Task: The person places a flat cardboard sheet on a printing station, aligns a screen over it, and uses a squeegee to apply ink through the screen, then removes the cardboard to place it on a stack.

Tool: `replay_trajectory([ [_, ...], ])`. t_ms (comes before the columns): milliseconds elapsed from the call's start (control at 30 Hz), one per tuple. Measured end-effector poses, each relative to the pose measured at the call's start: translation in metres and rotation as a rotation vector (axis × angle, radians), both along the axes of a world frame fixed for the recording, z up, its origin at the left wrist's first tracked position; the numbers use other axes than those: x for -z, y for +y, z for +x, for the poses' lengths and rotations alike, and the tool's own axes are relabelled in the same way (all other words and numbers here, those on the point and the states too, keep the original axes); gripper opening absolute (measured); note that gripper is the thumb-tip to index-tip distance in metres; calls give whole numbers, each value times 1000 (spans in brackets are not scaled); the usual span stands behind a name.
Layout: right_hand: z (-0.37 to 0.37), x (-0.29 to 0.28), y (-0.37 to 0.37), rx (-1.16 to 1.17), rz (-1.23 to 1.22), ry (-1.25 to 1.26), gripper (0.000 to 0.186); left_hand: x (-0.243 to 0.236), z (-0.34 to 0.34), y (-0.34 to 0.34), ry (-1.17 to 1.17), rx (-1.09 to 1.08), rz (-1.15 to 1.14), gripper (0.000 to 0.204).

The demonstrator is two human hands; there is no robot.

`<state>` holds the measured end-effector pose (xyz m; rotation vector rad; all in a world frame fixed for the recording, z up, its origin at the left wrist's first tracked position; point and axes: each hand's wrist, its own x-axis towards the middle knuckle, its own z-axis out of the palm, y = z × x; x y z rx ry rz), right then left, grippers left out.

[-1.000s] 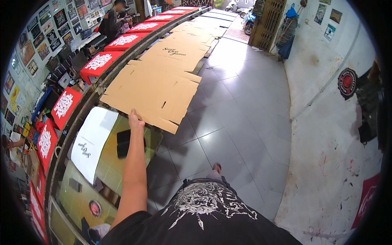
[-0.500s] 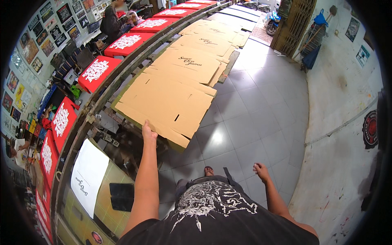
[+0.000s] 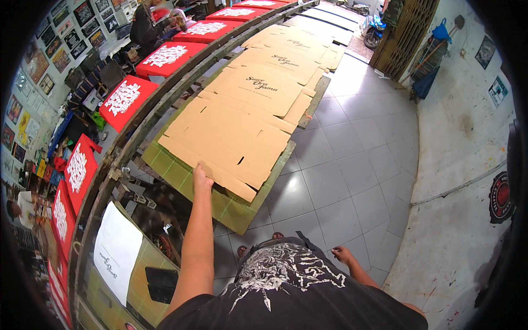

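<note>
Red printed shirts (image 3: 124, 99) line the far left edge of the long table (image 3: 236, 212), where a worker's left hand (image 3: 201, 179) presses flat, fingers closed on nothing, on the near edge of a flattened cardboard box (image 3: 231, 140). The right hand (image 3: 344, 254) hangs loosely open over the tiled floor (image 3: 352, 165). Sliding the sheet square with the table's edge, palm kept flat, should avoid creasing it.

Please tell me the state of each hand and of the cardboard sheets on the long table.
left hand: open, flat on the nearest sheet's edge
right hand: empty, hanging by the side
nearest cardboard sheet: unfolded, lying flat
farther cardboard sheets: unfolded, overlapping in a row
</note>
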<state>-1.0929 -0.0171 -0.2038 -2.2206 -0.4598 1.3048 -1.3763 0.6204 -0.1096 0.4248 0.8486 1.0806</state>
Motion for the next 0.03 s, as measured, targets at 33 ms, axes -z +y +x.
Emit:
replay_trajectory([
  [33, 2, 0, 2, 0, 1, 1, 39, 6, -1, 8, 18, 22, -14, 48],
])
